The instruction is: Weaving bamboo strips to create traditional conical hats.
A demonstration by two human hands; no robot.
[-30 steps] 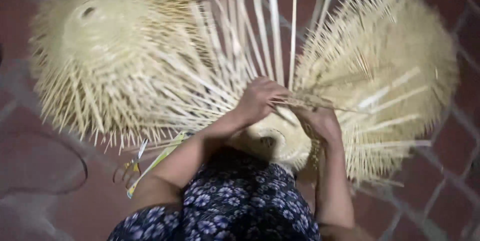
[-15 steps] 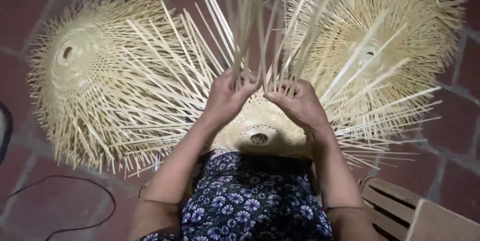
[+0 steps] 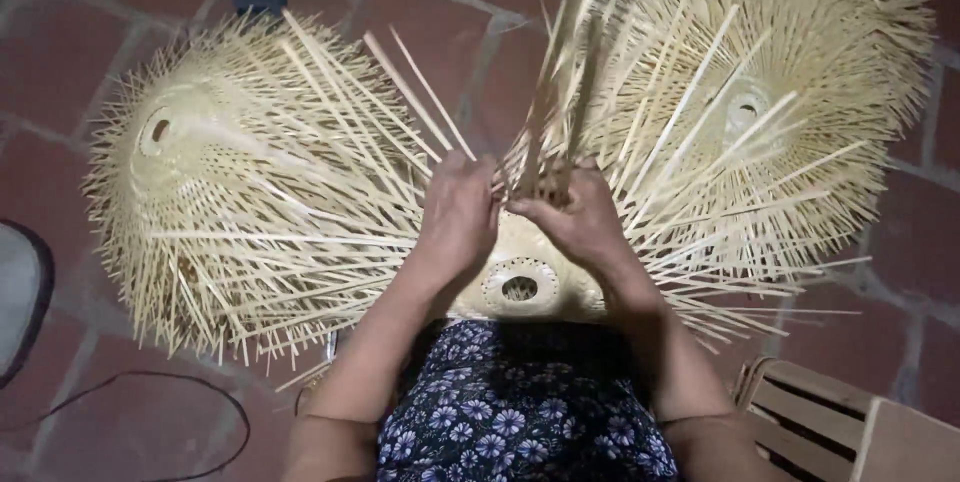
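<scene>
The pale round woven bamboo basket [image 3: 520, 277] with a hole in its middle is lying on the person's lap, against the blue flowered cloth [image 3: 510, 412]. The right hand [image 3: 580, 217] is pinching a bunch of thin upright bamboo strips [image 3: 555, 122]. The left hand [image 3: 458, 217] is closing on strips just beside it. The weaving step looks to be underway. Two more spiky bamboo baskets, one on the left [image 3: 230, 182] and one on the right [image 3: 760, 112], are sitting on the red brick floor [image 3: 60, 92]. A wooden crate [image 3: 830, 422] is near. No labels or signs are showing.

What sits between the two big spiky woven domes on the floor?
A third woven piece on the person's lap, with both hands, left hand and right hand, gripping its upright strips; head view.
</scene>
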